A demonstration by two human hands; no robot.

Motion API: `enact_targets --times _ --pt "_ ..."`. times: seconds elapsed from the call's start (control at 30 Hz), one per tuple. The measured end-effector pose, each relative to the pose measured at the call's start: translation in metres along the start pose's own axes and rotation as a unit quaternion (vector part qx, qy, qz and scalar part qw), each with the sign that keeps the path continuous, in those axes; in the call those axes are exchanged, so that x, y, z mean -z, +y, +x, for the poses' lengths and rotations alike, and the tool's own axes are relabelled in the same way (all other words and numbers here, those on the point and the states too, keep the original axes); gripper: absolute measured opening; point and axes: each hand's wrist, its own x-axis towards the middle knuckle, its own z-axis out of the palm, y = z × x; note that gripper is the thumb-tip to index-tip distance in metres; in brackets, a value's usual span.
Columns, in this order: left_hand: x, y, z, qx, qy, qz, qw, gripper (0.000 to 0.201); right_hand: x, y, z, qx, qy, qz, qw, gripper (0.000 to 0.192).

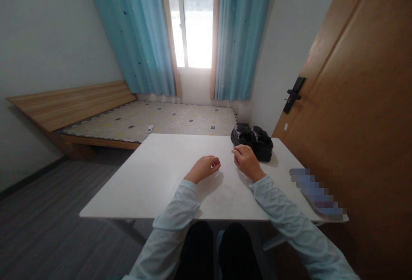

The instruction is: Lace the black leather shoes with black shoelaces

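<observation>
Neither grip holds anything: the left hand (203,168) rests loosely curled on the counter (154,177), the right hand (246,161) curled, fingertips near the black shoes (252,142). The shoes sit untouched just beyond the right hand, so handling has not begun.

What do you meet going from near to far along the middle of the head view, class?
Knees → table → left hand → bed → window.
</observation>
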Motion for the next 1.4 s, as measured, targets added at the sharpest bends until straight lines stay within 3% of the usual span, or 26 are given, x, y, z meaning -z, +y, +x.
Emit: enact_targets --times 0.07,0.17,0.33,0.57,0.77,1.03,1.4 --pt "0.001 0.001 0.0 0.001 -0.004 -0.001 1.0 0.016 0.001 0.012 0.001 -0.056 0.033 -0.026 0.998 0.029" --pt "0.002 0.002 0.0 0.004 -0.007 0.002 1.0 0.016 -0.002 0.027 -0.001 -0.121 0.035 -0.048 0.991 0.045" --pt "0.001 0.001 0.0 0.008 -0.009 -0.003 1.0 0.016 -0.018 0.045 -0.008 -0.149 0.011 -0.035 0.988 0.066" --pt "-0.001 -0.001 0.0 0.012 -0.006 -0.003 1.0 0.016 -0.026 0.049 -0.007 -0.146 -0.02 -0.03 0.989 0.055" --pt "-0.001 -0.002 0.0 0.006 0.011 -0.005 1.0 0.015 -0.023 0.049 -0.005 -0.141 -0.015 0.035 0.989 0.051" --pt "-0.001 -0.005 0.001 0.009 0.072 -0.018 0.997 0.012 -0.014 0.034 -0.003 -0.122 -0.036 0.088 0.988 0.048" --pt "0.004 0.001 0.001 0.014 0.159 -0.026 0.987 0.015 0.016 -0.013 -0.008 -0.034 -0.065 0.133 0.988 0.052"
